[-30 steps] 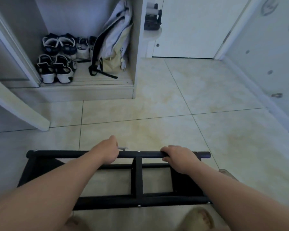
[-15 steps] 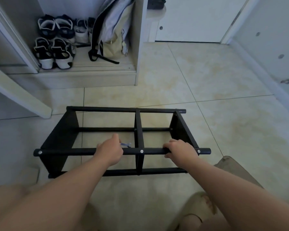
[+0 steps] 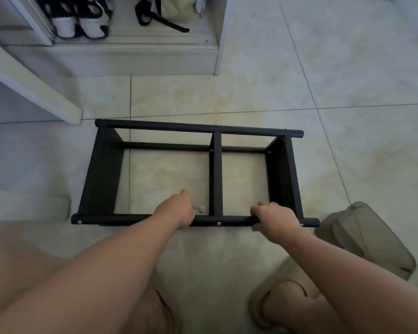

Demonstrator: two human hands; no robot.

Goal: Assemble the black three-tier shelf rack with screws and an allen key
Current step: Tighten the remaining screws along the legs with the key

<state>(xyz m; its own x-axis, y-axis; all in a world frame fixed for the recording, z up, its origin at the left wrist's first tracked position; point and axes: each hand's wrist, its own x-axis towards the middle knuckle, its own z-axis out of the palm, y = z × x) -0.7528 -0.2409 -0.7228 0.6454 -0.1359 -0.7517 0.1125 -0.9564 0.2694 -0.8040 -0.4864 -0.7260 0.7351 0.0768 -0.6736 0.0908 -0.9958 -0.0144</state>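
**Rack lying on the floor, both hands on the near rail**

Head cam, looking down. The black rack [image 3: 217, 169] lies on the tiled floor [image 3: 348, 80], open frame facing up, so you can see the tiles through it. It has two long rails, near and far, side panels at the left and right ends, and one divider down the middle. Silver screw heads [image 3: 219, 223] show along the near rail.

The left hand [image 3: 179, 210] is wrapped over the near rail just left of the divider, fingers curled round it. A little silver bit pokes out on its right side. It looks like the allen key [image 3: 198, 208], but it's small and blurry, so I can't say exactly how it's held. The right hand [image 3: 273, 218] grips the same rail close to its right end, knuckles up.

Other stuff: a foot in a beige slipper [image 3: 282, 302] at the near edge, and an olive-grey thing [image 3: 367, 239] just right of the rack. Far left, black-and-white shoes [image 3: 82, 22] sit in a cabinet beside a bag strap [image 3: 159, 20]. A white board [image 3: 34, 83] leans in from the left.
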